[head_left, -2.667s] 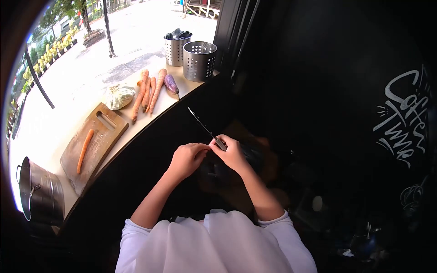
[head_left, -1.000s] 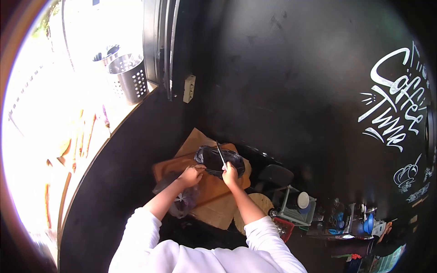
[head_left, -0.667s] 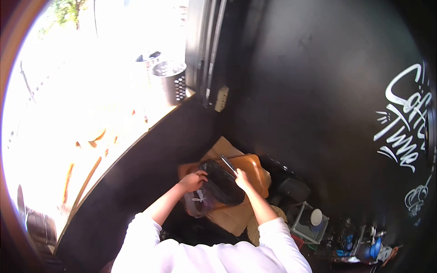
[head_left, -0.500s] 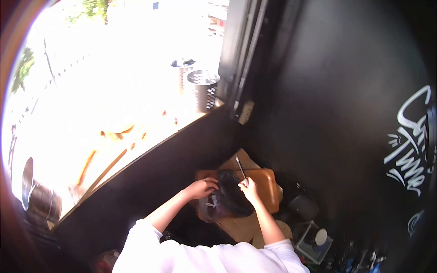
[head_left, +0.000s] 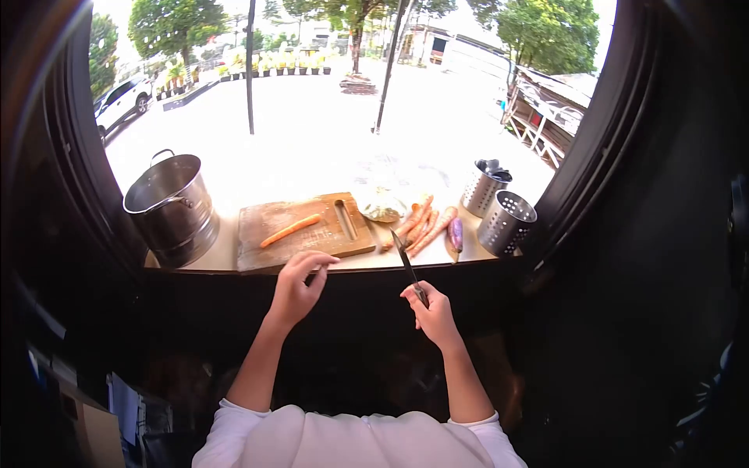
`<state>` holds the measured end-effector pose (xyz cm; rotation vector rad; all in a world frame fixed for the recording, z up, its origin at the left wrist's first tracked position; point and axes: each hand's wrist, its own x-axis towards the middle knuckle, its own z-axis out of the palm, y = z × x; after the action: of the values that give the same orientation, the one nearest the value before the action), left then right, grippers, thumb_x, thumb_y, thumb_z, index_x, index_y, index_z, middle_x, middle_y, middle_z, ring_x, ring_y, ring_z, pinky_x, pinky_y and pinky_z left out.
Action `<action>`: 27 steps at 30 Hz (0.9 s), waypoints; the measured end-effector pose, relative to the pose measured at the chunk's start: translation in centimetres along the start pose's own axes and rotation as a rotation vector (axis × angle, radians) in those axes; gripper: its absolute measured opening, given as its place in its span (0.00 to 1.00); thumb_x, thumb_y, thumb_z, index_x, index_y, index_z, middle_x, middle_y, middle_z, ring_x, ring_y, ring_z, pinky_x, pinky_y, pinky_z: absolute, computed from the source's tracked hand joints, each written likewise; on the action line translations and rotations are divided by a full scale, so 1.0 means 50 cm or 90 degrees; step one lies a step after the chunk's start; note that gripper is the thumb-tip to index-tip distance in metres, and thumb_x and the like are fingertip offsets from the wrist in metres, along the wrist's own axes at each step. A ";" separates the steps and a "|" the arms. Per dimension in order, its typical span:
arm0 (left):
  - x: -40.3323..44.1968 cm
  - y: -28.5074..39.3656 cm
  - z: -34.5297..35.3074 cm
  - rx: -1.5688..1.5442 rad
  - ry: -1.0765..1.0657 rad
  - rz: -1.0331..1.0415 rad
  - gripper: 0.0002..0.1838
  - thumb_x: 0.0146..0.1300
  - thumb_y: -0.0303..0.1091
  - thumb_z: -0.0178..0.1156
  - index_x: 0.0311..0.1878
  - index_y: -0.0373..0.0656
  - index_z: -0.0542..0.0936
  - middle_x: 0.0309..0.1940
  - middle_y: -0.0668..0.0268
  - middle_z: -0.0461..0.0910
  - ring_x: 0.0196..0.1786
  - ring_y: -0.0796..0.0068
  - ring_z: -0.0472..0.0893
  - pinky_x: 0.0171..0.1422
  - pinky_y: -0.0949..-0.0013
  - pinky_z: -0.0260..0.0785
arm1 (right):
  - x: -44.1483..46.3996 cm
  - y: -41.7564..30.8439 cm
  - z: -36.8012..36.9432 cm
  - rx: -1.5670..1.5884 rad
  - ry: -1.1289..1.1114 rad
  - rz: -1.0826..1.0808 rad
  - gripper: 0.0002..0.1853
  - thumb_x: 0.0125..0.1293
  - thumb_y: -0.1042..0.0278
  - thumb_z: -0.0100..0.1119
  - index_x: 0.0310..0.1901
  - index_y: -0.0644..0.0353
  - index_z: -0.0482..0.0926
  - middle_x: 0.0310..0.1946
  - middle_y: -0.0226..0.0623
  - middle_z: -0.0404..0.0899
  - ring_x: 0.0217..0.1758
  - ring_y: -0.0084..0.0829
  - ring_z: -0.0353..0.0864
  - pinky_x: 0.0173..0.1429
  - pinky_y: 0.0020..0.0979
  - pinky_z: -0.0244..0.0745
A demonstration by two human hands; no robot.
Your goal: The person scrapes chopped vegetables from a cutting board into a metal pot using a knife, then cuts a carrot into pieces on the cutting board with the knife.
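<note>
My right hand (head_left: 434,312) is closed around the handle of a knife (head_left: 406,263), its blade pointing up and away toward the counter. My left hand (head_left: 299,285) holds nothing; its fingers are apart and slightly curled at the front edge of a wooden cutting board (head_left: 257,226). On the board lies one peeled carrot (head_left: 291,231), set at a slant. Several more carrots (head_left: 427,228) are heaped right of the board, beyond the knife tip. A purple, long vegetable (head_left: 456,234) lies beside them, and a pale round vegetable (head_left: 382,206) sits behind.
A large steel pot (head_left: 173,210) stands at the counter's left end. Two perforated steel canisters (head_left: 507,224) stand at the right, the rear one holding dark utensils. The narrow counter (head_left: 359,263) runs along a window opening framed by dark walls.
My view has swung left and up from the low corner with the tray and black plastic bag to the counter. My left hand has come away from the bag; my right still grips the knife.
</note>
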<state>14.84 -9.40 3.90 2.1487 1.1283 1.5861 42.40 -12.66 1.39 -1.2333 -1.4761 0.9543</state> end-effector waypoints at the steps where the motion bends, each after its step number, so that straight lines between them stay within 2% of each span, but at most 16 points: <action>1: -0.001 -0.025 -0.025 -0.002 0.059 -0.060 0.08 0.66 0.19 0.59 0.45 0.38 0.85 0.43 0.59 0.85 0.50 0.61 0.84 0.57 0.64 0.76 | 0.024 -0.009 0.021 -0.024 -0.020 -0.016 0.12 0.76 0.61 0.59 0.43 0.64 0.78 0.19 0.23 0.69 0.17 0.13 0.66 0.19 0.23 0.66; 2: 0.002 -0.044 -0.054 0.039 0.100 -0.071 0.07 0.67 0.20 0.59 0.44 0.36 0.84 0.43 0.58 0.84 0.49 0.61 0.84 0.57 0.64 0.76 | 0.046 -0.019 0.044 -0.038 -0.038 -0.034 0.12 0.77 0.63 0.57 0.49 0.64 0.75 0.20 0.24 0.69 0.17 0.14 0.67 0.19 0.23 0.67; 4: 0.005 -0.088 -0.102 0.153 0.155 -0.055 0.07 0.67 0.19 0.58 0.44 0.37 0.84 0.43 0.58 0.83 0.49 0.61 0.83 0.57 0.65 0.75 | 0.078 -0.045 0.087 -0.005 -0.067 -0.037 0.12 0.78 0.65 0.55 0.54 0.64 0.72 0.21 0.27 0.71 0.17 0.15 0.68 0.19 0.24 0.68; 5: 0.007 -0.110 -0.118 0.156 0.168 -0.088 0.06 0.66 0.25 0.63 0.45 0.39 0.84 0.43 0.59 0.83 0.49 0.60 0.83 0.57 0.63 0.75 | 0.095 -0.052 0.104 -0.009 -0.083 -0.042 0.12 0.78 0.65 0.55 0.54 0.64 0.71 0.21 0.27 0.71 0.17 0.15 0.68 0.19 0.24 0.68; 8: 0.017 -0.150 -0.150 0.350 0.125 -0.117 0.11 0.63 0.32 0.69 0.47 0.42 0.85 0.43 0.60 0.84 0.48 0.59 0.82 0.58 0.61 0.74 | 0.144 -0.068 0.149 -0.011 -0.118 -0.051 0.12 0.79 0.66 0.54 0.55 0.65 0.70 0.21 0.28 0.71 0.17 0.16 0.69 0.20 0.23 0.68; 9: 0.022 -0.166 -0.151 0.378 0.114 -0.144 0.15 0.57 0.38 0.74 0.45 0.43 0.86 0.42 0.62 0.84 0.48 0.60 0.81 0.58 0.59 0.73 | 0.159 -0.073 0.163 -0.004 -0.122 -0.051 0.12 0.79 0.66 0.54 0.55 0.65 0.70 0.21 0.29 0.71 0.18 0.16 0.69 0.20 0.23 0.69; 12: 0.037 -0.217 -0.158 0.330 -0.011 -0.217 0.13 0.57 0.36 0.75 0.43 0.42 0.86 0.41 0.64 0.83 0.46 0.63 0.82 0.55 0.61 0.74 | 0.200 -0.074 0.200 0.041 -0.139 -0.055 0.12 0.79 0.66 0.53 0.54 0.66 0.71 0.23 0.29 0.72 0.19 0.16 0.71 0.21 0.22 0.70; 14: 0.041 -0.239 -0.157 0.274 -0.002 -0.186 0.11 0.57 0.32 0.74 0.41 0.41 0.85 0.38 0.62 0.84 0.38 0.66 0.83 0.47 0.65 0.76 | 0.216 -0.070 0.218 0.099 -0.155 -0.052 0.11 0.79 0.66 0.53 0.53 0.66 0.71 0.24 0.30 0.73 0.20 0.16 0.71 0.22 0.21 0.70; 16: 0.052 -0.235 -0.164 0.127 0.041 -0.226 0.11 0.59 0.33 0.74 0.42 0.41 0.85 0.36 0.65 0.84 0.37 0.72 0.83 0.46 0.70 0.75 | 0.220 -0.064 0.229 0.117 -0.133 -0.024 0.12 0.80 0.66 0.52 0.55 0.66 0.71 0.24 0.30 0.73 0.20 0.16 0.71 0.22 0.20 0.71; 19: 0.073 -0.234 -0.199 0.018 0.078 -0.273 0.10 0.63 0.33 0.72 0.44 0.39 0.85 0.41 0.65 0.85 0.39 0.76 0.83 0.49 0.70 0.75 | 0.219 -0.043 0.242 0.134 -0.087 0.021 0.13 0.80 0.66 0.51 0.57 0.66 0.71 0.24 0.29 0.72 0.20 0.16 0.70 0.22 0.20 0.71; 22: 0.089 -0.249 -0.201 -0.249 0.217 -0.203 0.10 0.70 0.33 0.67 0.48 0.36 0.84 0.40 0.67 0.84 0.44 0.82 0.82 0.50 0.74 0.75 | 0.213 -0.035 0.253 0.158 -0.080 0.027 0.13 0.80 0.65 0.51 0.56 0.65 0.71 0.24 0.29 0.73 0.20 0.16 0.71 0.23 0.20 0.71; 23: 0.101 -0.246 -0.201 -0.285 0.259 -0.127 0.10 0.73 0.31 0.63 0.50 0.35 0.83 0.42 0.65 0.85 0.45 0.80 0.83 0.52 0.73 0.77 | 0.211 -0.035 0.260 0.152 -0.074 0.029 0.13 0.80 0.65 0.51 0.56 0.65 0.71 0.25 0.29 0.73 0.20 0.15 0.70 0.23 0.20 0.70; 26: 0.129 -0.224 -0.220 -0.286 0.273 -0.097 0.11 0.73 0.29 0.62 0.53 0.33 0.82 0.43 0.64 0.85 0.43 0.78 0.84 0.52 0.73 0.78 | 0.198 -0.030 0.279 0.138 -0.040 0.019 0.12 0.80 0.65 0.51 0.55 0.64 0.71 0.24 0.28 0.73 0.20 0.15 0.69 0.23 0.20 0.69; 27: 0.141 -0.222 -0.227 -0.306 0.239 -0.068 0.11 0.71 0.28 0.64 0.52 0.34 0.83 0.43 0.62 0.85 0.41 0.75 0.85 0.50 0.73 0.79 | 0.191 -0.030 0.283 0.134 -0.033 0.023 0.12 0.80 0.65 0.51 0.56 0.64 0.71 0.24 0.28 0.73 0.20 0.15 0.69 0.23 0.20 0.68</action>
<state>0.65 0.25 6.58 1.5048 0.8203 2.0143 27.97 -3.44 1.17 -1.0919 -1.3578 1.1433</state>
